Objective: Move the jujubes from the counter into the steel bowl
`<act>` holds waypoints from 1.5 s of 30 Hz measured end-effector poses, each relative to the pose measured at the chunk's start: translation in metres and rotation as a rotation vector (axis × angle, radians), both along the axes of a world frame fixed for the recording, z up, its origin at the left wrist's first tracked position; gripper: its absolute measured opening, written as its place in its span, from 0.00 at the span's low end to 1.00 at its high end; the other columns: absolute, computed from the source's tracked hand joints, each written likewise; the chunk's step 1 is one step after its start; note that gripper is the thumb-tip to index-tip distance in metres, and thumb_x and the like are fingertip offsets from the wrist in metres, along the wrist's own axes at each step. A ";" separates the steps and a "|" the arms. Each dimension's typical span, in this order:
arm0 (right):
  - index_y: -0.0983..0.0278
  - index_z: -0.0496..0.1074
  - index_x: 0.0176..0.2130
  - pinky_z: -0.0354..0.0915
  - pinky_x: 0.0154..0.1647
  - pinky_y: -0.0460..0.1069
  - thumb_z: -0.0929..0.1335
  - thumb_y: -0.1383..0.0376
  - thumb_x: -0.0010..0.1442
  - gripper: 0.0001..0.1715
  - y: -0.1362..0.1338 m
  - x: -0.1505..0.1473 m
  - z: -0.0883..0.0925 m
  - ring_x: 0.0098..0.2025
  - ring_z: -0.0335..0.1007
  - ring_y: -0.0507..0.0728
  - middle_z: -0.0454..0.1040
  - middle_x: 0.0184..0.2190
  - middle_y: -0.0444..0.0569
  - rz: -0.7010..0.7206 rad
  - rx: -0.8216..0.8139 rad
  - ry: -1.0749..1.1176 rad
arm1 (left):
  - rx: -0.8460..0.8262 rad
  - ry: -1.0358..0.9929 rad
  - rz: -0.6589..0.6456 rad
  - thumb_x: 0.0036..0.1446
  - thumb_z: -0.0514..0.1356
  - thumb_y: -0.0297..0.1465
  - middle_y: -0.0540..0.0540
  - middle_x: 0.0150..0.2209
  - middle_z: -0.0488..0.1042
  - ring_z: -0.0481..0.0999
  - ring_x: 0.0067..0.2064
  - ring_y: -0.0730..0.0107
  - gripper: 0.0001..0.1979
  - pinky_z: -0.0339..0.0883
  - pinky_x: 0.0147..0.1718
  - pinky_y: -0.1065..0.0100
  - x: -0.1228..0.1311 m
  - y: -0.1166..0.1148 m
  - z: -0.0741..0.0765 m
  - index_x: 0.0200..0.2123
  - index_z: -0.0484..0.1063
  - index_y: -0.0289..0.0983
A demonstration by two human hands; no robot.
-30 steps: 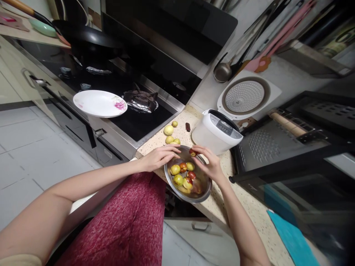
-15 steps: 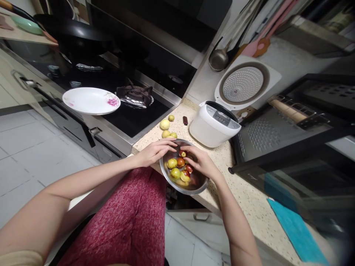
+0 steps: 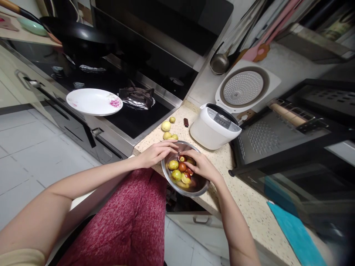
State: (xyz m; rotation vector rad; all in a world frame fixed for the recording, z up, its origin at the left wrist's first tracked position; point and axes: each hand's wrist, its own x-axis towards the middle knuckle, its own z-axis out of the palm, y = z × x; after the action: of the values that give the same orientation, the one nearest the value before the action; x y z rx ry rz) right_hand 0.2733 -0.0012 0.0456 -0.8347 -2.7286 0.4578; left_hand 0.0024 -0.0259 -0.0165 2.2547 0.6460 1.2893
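R hand in steel bowl at counter edge, fingers curled, tips on small red-green fruit; grip unclear. L hand lies loosely open on bowl rim. Looks mid-sorting; lifting one needs a clean pinch. Loose fruit just beyond, nr rice cooker

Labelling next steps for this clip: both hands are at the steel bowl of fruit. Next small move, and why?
Probably pinch the small reddish fruit with the fingers of the right hand and lift it. That hand is down inside the bowl with its fingertips right beside that fruit, while the left hand lies flat on the rim, seemingly steadying the bowl.
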 end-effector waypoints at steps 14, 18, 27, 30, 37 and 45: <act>0.60 0.77 0.47 0.74 0.51 0.56 0.65 0.65 0.71 0.10 0.039 -0.008 0.006 0.46 0.79 0.60 0.82 0.43 0.53 -0.097 0.223 0.331 | -0.019 -0.004 0.006 0.76 0.42 0.41 0.39 0.59 0.75 0.66 0.70 0.54 0.27 0.61 0.69 0.50 0.001 -0.001 0.000 0.53 0.79 0.36; 0.61 0.77 0.46 0.74 0.52 0.58 0.65 0.64 0.70 0.11 0.089 -0.025 0.004 0.46 0.79 0.61 0.82 0.43 0.53 -0.077 0.289 0.302 | -0.028 0.000 0.009 0.76 0.43 0.40 0.39 0.59 0.75 0.67 0.69 0.55 0.26 0.61 0.70 0.50 0.001 0.000 -0.002 0.53 0.78 0.37; 0.62 0.69 0.61 0.67 0.65 0.63 0.64 0.65 0.68 0.24 0.176 -0.073 -0.020 0.64 0.67 0.63 0.73 0.61 0.58 -0.091 0.258 0.049 | -0.019 -0.022 0.003 0.76 0.45 0.37 0.40 0.58 0.77 0.65 0.70 0.56 0.23 0.63 0.69 0.52 0.001 -0.001 0.001 0.52 0.79 0.37; 0.63 0.67 0.64 0.65 0.67 0.63 0.65 0.68 0.66 0.28 0.191 -0.082 -0.027 0.67 0.65 0.64 0.69 0.64 0.59 -0.090 0.251 0.001 | -0.014 -0.010 0.010 0.76 0.44 0.37 0.40 0.58 0.76 0.66 0.70 0.57 0.23 0.63 0.69 0.54 0.001 0.000 0.001 0.52 0.79 0.37; 0.64 0.69 0.62 0.68 0.62 0.61 0.64 0.74 0.64 0.28 0.199 -0.093 -0.033 0.63 0.67 0.64 0.71 0.62 0.58 -0.078 0.271 -0.086 | -0.007 -0.023 0.015 0.75 0.45 0.36 0.39 0.57 0.77 0.67 0.70 0.57 0.22 0.63 0.69 0.54 0.002 0.003 -0.002 0.51 0.79 0.36; 0.63 0.74 0.52 0.72 0.51 0.55 0.65 0.73 0.64 0.18 0.187 -0.094 -0.023 0.49 0.74 0.61 0.75 0.51 0.56 -0.113 0.342 -0.084 | -0.023 -0.019 0.002 0.76 0.45 0.37 0.39 0.58 0.77 0.66 0.70 0.55 0.23 0.63 0.69 0.52 0.001 0.000 0.001 0.51 0.79 0.36</act>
State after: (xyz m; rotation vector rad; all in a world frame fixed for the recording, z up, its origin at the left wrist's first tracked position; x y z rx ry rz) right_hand 0.1797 0.1855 0.0224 -0.9222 -2.7039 -0.0683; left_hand 0.0037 -0.0254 -0.0155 2.2216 0.6525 1.2961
